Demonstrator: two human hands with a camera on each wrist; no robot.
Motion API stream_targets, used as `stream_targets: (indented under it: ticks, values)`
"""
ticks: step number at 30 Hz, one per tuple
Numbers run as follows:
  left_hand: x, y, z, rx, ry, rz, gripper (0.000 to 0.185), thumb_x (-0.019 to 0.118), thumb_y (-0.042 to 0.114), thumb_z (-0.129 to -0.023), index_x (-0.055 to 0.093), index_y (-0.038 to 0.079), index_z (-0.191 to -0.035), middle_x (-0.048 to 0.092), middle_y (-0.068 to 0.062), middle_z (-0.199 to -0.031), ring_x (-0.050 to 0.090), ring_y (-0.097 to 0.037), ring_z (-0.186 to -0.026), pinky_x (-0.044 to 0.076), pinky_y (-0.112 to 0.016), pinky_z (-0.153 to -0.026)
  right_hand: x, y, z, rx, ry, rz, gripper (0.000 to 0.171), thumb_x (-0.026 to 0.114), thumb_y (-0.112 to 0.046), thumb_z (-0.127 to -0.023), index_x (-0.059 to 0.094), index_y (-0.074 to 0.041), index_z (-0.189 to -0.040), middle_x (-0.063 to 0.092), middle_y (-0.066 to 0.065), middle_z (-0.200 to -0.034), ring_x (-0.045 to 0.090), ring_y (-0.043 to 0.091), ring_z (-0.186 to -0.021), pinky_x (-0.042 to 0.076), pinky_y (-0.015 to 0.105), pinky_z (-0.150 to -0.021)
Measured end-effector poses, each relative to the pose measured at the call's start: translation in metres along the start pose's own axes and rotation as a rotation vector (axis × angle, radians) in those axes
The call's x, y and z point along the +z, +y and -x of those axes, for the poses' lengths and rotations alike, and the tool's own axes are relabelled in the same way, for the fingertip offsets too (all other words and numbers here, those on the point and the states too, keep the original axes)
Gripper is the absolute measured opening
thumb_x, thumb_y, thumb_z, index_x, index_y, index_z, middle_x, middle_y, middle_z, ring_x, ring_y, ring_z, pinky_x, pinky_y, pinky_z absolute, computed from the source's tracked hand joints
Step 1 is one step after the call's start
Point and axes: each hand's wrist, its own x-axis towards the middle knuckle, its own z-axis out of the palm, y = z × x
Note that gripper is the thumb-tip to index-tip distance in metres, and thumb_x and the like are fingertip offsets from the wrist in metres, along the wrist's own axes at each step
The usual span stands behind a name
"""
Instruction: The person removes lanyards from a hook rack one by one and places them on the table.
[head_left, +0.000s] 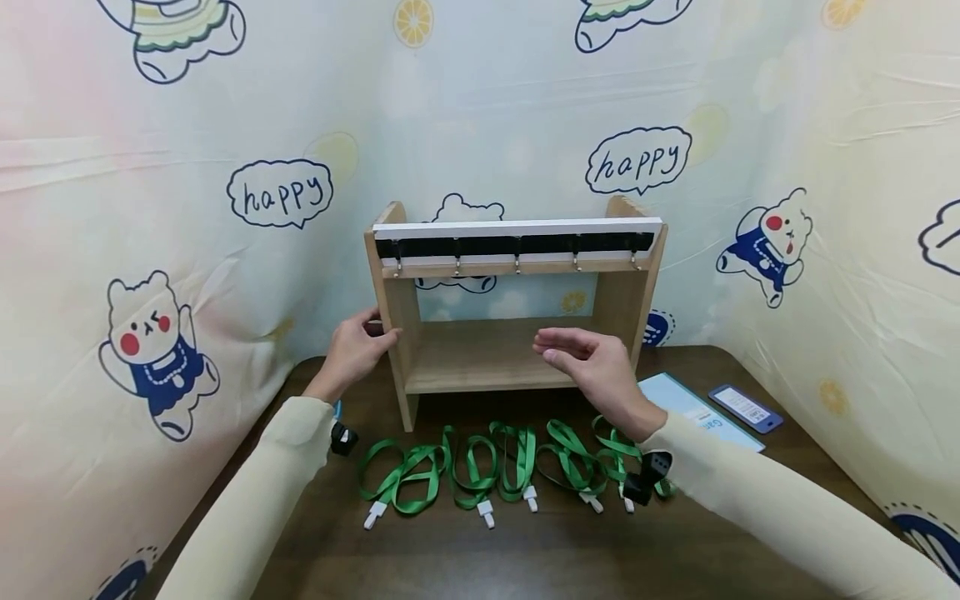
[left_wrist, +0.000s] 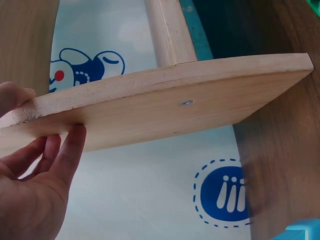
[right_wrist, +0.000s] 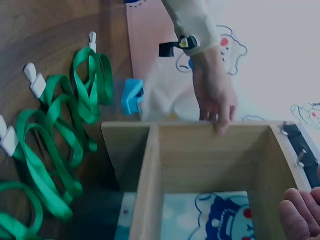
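We see the wooden shelf rack (head_left: 517, 333) standing upright at the back of the dark table (head_left: 525, 550), with our left hand (head_left: 352, 350) grasping its left side panel, thumb on the front edge and fingers against the outer face. Our right hand (head_left: 592, 362) hovers released before the open shelf, fingers relaxed and touching nothing, with green lanyards (head_left: 495, 467) lying in a row just below

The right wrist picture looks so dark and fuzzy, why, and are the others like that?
Right wrist view: dim, bluish, the green lanyards soft. Left wrist view: bright, the wooden shelf side panel sharp, the left hand near the lens slightly soft. Head view: evenly lit, wide lens bends the edges.
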Motion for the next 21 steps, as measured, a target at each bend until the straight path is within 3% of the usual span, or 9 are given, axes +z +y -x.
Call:
stream_targets:
  ticks: [7, 16, 21]
  values:
    - [0.000, -0.001, 0.000, 0.000, 0.005, 0.003, 0.064, 0.066, 0.040, -0.097, 0.048, 0.009, -0.149, 0.062, -0.020, -0.135, 0.064, -0.035, -0.121, 0.058, -0.051, -0.096, -0.028, 0.001, 0.008, -0.015, 0.065, 0.008, 0.037, 0.069, -0.024, -0.097, 0.067, -0.007, -0.130, 0.073, 0.012, -0.127, 0.072, 0.018, -0.115, 0.055, 0.016, -0.093]
    - [0.001, -0.001, 0.000, -0.007, -0.010, -0.011, 0.066, 0.067, 0.038, -0.097, 0.044, 0.008, -0.152, 0.060, -0.021, -0.138, 0.063, -0.036, -0.123, 0.057, -0.051, -0.098, -0.061, 0.005, 0.015, -0.047, 0.121, 0.072, 0.041, 0.066, -0.028, -0.099, 0.064, -0.004, -0.133, 0.071, 0.015, -0.128, 0.071, 0.000, -0.107, 0.053, 0.012, -0.093]
    - [-0.002, 0.000, 0.001, 0.005, -0.010, -0.004, 0.064, 0.066, 0.039, -0.097, 0.046, 0.009, -0.151, 0.062, -0.020, -0.135, 0.064, -0.034, -0.121, 0.058, -0.049, -0.096, -0.077, 0.005, 0.014, -0.062, 0.157, 0.084, 0.044, 0.064, -0.029, -0.100, 0.061, -0.002, -0.136, 0.071, 0.009, -0.129, 0.070, -0.001, -0.109, 0.052, 0.011, -0.094]
